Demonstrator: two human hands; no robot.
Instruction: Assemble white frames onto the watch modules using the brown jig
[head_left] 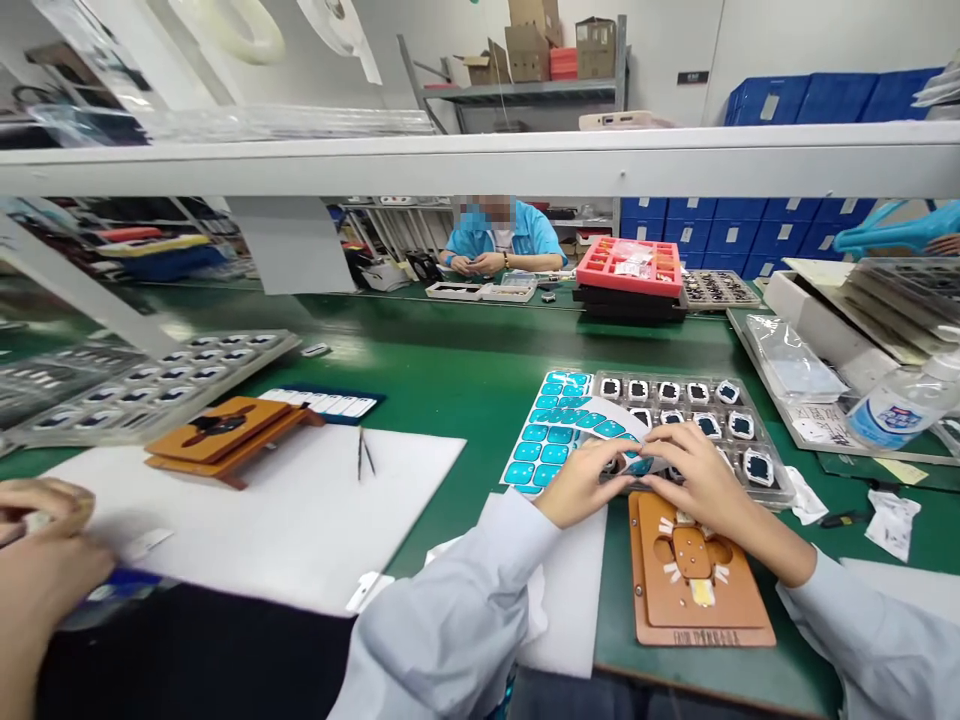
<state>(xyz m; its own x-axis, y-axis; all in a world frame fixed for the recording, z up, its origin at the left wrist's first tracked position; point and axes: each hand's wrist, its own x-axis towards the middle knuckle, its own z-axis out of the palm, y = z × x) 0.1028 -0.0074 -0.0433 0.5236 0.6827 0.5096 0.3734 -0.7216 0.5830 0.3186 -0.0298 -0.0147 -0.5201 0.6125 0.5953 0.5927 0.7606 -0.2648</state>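
A curled strip of teal stickers (589, 412) rises from the bench to my fingers. My left hand (581, 485) pinches its near end from the left. From the right, my right hand (694, 470) has thumb and fingers closed at the same end; a teal sticker shows between the two hands. More teal stickers lie flat on a sheet (525, 452) to the left. Behind my hands sits a clear plastic tray (780, 490) of small white-framed parts with dark centres, partly covered by them. Below my right hand rests a brown fixture board (660, 600) with a shaped recess.
White foam sheets (300, 540) cover part of the green bench. Another person's hands (45, 540) are at far left, near a tilted brown fixture (225, 430) and tweezers (364, 455). A spray bottle (900, 405) stands right. A shelf beam (480, 165) crosses above.
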